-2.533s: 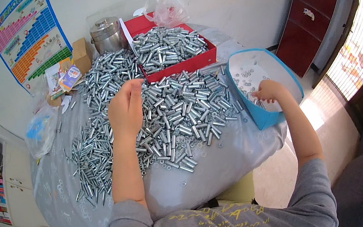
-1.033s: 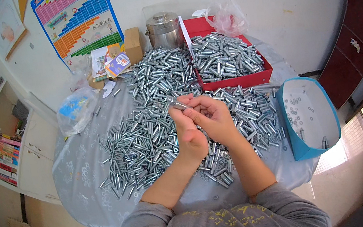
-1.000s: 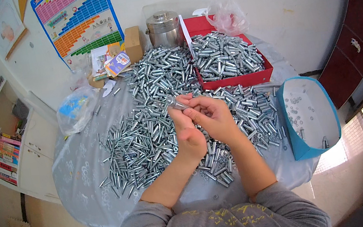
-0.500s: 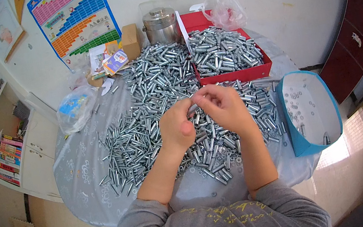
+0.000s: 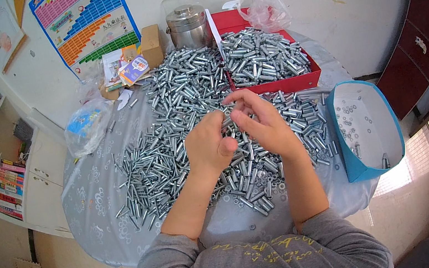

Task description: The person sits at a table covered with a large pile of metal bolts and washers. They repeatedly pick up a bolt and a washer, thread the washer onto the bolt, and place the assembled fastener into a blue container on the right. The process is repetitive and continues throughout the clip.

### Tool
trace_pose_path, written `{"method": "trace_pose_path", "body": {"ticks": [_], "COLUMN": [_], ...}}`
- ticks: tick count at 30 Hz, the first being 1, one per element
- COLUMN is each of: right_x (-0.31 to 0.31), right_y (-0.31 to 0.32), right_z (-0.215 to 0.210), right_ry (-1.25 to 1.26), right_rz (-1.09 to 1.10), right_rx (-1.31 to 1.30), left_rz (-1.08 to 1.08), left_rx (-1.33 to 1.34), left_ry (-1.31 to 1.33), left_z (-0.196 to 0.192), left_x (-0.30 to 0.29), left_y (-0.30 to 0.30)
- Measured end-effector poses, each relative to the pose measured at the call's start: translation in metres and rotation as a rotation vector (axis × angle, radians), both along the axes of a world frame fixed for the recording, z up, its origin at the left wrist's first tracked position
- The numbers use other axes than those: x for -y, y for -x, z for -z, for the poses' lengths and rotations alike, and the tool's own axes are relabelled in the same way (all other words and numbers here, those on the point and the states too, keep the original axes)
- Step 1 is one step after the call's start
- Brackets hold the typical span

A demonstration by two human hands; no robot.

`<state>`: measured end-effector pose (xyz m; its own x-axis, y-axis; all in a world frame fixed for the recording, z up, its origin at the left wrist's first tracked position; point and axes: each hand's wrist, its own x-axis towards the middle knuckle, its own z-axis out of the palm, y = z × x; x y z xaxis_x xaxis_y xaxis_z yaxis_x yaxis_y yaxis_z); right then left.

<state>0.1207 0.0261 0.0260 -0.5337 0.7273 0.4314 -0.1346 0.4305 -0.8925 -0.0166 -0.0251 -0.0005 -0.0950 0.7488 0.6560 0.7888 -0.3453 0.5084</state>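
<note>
Over the middle of the table, my left hand (image 5: pixel 207 145) is closed, thumb toward me, with a silvery metal bolt (image 5: pixel 228 123) partly hidden at its fingers. My right hand (image 5: pixel 265 126) is just to its right, its thumb and forefinger apart beside the bolt; its other fingers are curled. Beneath both hands spreads a wide heap of bolts and metal sleeves (image 5: pixel 168 158), with longer, thinner ones to the left. Loose washers (image 5: pixel 271 185) lie at the heap's near edge.
At the back right a red box (image 5: pixel 280 86) is heaped with metal sleeves. A blue bin (image 5: pixel 369 172) with scattered washers stands at the table's right edge. A steel pot (image 5: pixel 188 28), a cardboard box (image 5: pixel 152 45) and a plastic bag (image 5: pixel 89 128) line the far side.
My right thumb and forefinger have spread apart and the hand has drawn slightly away from the left. My left hand stays nearly in place, turned a little.
</note>
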Motion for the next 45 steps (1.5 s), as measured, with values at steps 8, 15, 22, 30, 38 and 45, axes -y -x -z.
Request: {"method": "trace_pose_path", "body": {"ticks": [8, 15, 22, 30, 38, 45], "right_x": [0.000, 0.000, -0.004, -0.008, -0.013, -0.012], "right_y": [-0.002, -0.004, -0.002, 0.007, 0.013, 0.017], "right_z": [-0.002, -0.005, -0.002, 0.012, 0.019, 0.020], "right_ry": [0.124, 0.046, -0.103, -0.071, -0.046, 0.104], "right_rz": [0.074, 0.119, 0.153, 0.154, 0.190, 0.151], "right_rx": [-0.027, 0.130, 0.355, 0.191, 0.255, 0.288], "left_rz": [0.028, 0.026, 0.012, 0.001, 0.010, -0.006], "left_rx": [0.003, -0.022, -0.075, -0.163, -0.239, -0.237], "left_ry": [0.019, 0.030, 0.086, 0.112, 0.158, 0.174], "left_z": [-0.002, 0.002, 0.004, 0.006, 0.006, 0.006], "left_x": [0.001, -0.003, -0.004, -0.005, -0.009, -0.009], "left_y": [-0.003, -0.003, 0.000, 0.009, 0.019, 0.021]}}
